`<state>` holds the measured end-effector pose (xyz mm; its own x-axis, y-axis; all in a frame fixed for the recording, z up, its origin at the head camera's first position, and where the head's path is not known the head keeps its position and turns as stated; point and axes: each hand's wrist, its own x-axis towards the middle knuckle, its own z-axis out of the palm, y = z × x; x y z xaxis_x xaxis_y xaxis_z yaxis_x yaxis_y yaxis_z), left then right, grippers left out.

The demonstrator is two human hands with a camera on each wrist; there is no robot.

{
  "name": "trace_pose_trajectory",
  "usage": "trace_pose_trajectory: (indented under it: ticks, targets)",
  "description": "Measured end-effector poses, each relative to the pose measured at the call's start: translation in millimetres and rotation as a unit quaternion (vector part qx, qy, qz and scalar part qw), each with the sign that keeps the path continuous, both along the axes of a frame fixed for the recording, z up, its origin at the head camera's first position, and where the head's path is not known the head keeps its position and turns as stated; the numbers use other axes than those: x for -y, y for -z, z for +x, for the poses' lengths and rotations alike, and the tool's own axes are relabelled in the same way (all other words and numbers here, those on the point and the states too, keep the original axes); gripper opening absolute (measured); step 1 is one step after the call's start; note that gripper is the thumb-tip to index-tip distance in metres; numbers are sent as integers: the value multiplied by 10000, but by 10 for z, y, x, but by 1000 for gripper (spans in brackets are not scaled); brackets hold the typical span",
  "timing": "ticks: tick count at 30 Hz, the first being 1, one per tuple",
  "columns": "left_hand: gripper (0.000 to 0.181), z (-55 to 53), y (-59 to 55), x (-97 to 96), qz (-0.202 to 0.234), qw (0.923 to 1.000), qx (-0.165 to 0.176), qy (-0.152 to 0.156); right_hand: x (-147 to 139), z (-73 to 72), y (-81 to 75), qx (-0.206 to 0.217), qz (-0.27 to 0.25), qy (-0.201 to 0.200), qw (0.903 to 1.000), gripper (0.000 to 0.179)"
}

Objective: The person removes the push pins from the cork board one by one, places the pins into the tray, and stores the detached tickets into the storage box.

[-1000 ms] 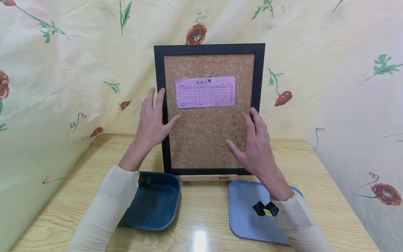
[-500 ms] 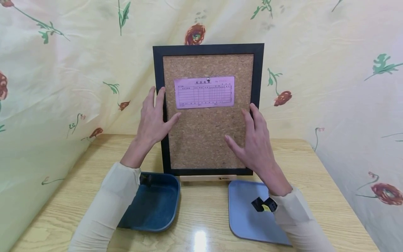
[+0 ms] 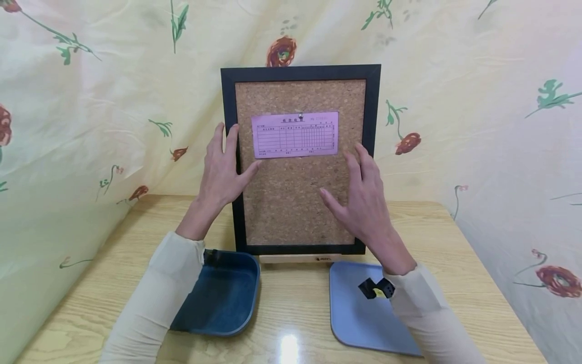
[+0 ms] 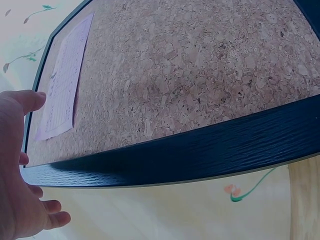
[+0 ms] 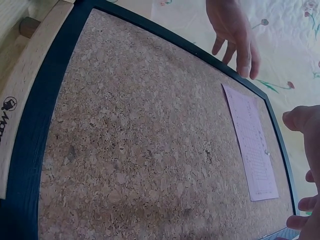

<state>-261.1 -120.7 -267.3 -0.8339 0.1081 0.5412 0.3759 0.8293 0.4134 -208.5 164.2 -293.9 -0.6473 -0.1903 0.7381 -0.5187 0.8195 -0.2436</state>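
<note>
A cork board (image 3: 295, 207) in a black frame (image 3: 300, 74) stands upright on a pale wooden ledge (image 3: 291, 258). High on the cork hangs a printed purple slip (image 3: 295, 139), with a small shiny pin (image 3: 300, 116) at its top edge. My left hand (image 3: 220, 174) is at the frame's left side, fingers extended and thumb over the cork; I cannot tell whether it touches. In front of the lower right of the board is my right hand (image 3: 366, 205), fingers spread and holding nothing. The left wrist view shows the left thumb (image 4: 32, 100) near the slip.
A dark blue tray (image 3: 254, 303) lies at the front left of the wooden table (image 3: 291, 298), partly under the left sleeve. At the front right, a light blue tray (image 3: 341, 313) is partly covered by the right forearm. Floral cloth (image 3: 454, 101) hangs behind and at both sides.
My right hand has moved slightly up and to the left, from the right frame edge to over the cork. The left hand, board and slip stay nearly where they were.
</note>
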Motion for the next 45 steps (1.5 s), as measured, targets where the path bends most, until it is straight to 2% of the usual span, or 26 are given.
trace_pose_trajectory:
  ticks: [7, 18, 34, 45]
  targets:
    - [88, -28, -25, -6, 42, 10000, -48, -2, 39, -34, -5, -80, -9, -57, 10000, 81]
    - [87, -90, -99, -48, 91, 9999, -98, 40, 109, -86, -44, 16, -36, -55, 10000, 79]
    - [86, -142, -75, -73, 176, 9997, -158, 27, 166, -180, -93, -119, -56, -143, 9998, 77]
    - [85, -191, -61, -121, 209, 9992, -336, -12, 231, -276, -143, -246, -51, -111, 9996, 77]
